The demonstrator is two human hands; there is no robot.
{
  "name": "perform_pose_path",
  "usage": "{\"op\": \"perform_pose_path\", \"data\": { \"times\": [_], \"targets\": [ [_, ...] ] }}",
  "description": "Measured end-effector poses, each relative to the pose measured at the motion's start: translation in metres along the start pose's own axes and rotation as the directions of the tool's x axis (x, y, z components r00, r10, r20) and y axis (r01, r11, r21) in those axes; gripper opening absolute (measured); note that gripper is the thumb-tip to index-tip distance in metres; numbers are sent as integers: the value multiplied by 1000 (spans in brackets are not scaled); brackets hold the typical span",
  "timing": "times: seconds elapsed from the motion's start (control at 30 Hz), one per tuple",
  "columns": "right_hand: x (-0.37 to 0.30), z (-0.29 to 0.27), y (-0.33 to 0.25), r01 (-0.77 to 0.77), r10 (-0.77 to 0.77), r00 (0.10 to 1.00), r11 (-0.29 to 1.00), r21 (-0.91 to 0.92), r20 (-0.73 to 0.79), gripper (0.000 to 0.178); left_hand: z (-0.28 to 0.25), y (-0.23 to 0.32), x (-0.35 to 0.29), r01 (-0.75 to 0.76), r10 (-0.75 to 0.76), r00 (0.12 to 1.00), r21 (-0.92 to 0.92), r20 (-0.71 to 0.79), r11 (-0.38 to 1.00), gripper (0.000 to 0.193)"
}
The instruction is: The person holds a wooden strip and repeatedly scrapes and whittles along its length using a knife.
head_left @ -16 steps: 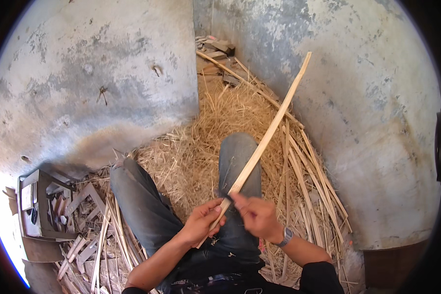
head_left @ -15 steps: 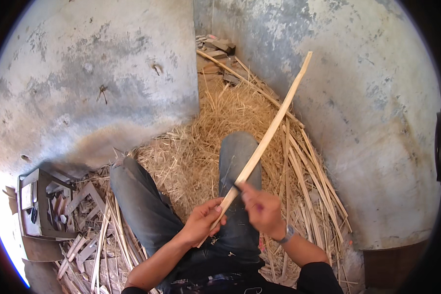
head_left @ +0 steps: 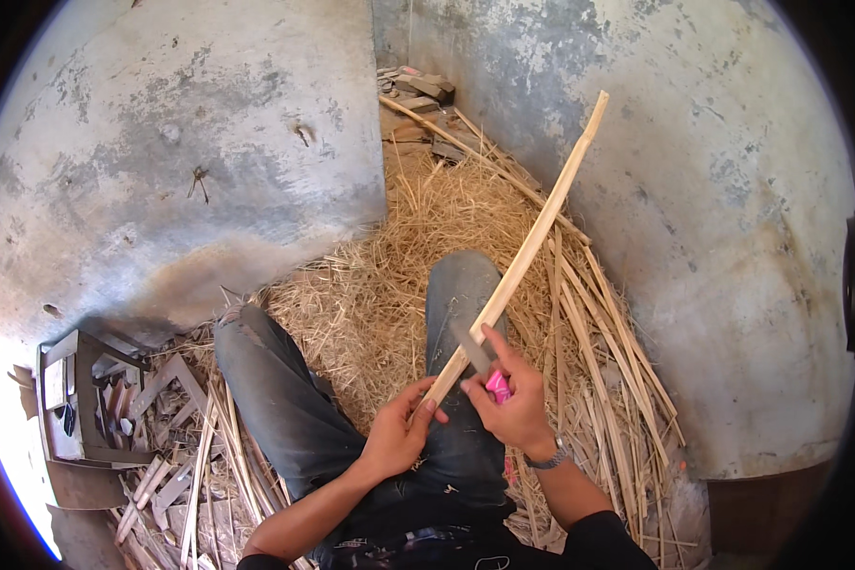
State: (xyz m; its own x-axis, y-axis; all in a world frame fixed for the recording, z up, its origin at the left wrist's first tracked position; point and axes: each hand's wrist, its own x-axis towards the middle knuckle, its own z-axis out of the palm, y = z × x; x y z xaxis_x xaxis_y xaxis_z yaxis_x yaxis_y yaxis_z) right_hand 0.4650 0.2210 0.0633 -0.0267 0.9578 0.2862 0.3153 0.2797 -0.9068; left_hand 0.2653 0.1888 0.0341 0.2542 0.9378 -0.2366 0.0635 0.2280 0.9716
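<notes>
A long pale strip of split bamboo or wood [head_left: 530,255] slants across my right knee, its far end up toward the right wall. My left hand [head_left: 399,429] grips its near end, thumb on top and fingers curled around it. In my right hand [head_left: 517,397] is a knife [head_left: 472,346], its pink handle showing inside the curled fingers. The broad grey blade lies across the strip just ahead of my left hand. My right index finger is stretched forward along the strip beside the blade.
Curly shavings [head_left: 351,304] cover the floor around my legs. More long strips [head_left: 617,351] lie along the right wall [head_left: 731,237]. At the left stand a wooden frame [head_left: 85,399] and scrap pieces [head_left: 166,494]. Flat stones or blocks [head_left: 423,90] are piled at the back.
My right hand has turned, so the blade and pink handle now show, and the blade lies a little farther up the strip. The left hand keeps its hold, shifted slightly.
</notes>
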Motion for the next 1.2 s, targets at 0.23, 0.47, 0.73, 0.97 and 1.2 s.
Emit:
{"op": "perform_pose_path", "data": {
  "times": [0.23,0.47,0.73,0.97,1.2],
  "targets": [
    [29,-70,24,-145,-10,875,949,-281,-484,47,-12,1,5,59,-40,990,-139,135,989,48],
    [27,-81,33,60,-168,938,940,-337,-302,42,-11,4,6,54,-35,994,-185,104,981,53],
    [63,-39,61,105,-154,972,959,-262,-177,37,-8,3,7,108,-95,992,-164,87,980,48],
    [34,-10,38,144,-134,989,968,-205,60,34,-4,6,19,109,-97,993,-191,70,976,48],
    [21,-16,32,155,-154,950,988,18,272,34,-4,10,25,243,-204,969,-421,137,874,50]
  ]
}}
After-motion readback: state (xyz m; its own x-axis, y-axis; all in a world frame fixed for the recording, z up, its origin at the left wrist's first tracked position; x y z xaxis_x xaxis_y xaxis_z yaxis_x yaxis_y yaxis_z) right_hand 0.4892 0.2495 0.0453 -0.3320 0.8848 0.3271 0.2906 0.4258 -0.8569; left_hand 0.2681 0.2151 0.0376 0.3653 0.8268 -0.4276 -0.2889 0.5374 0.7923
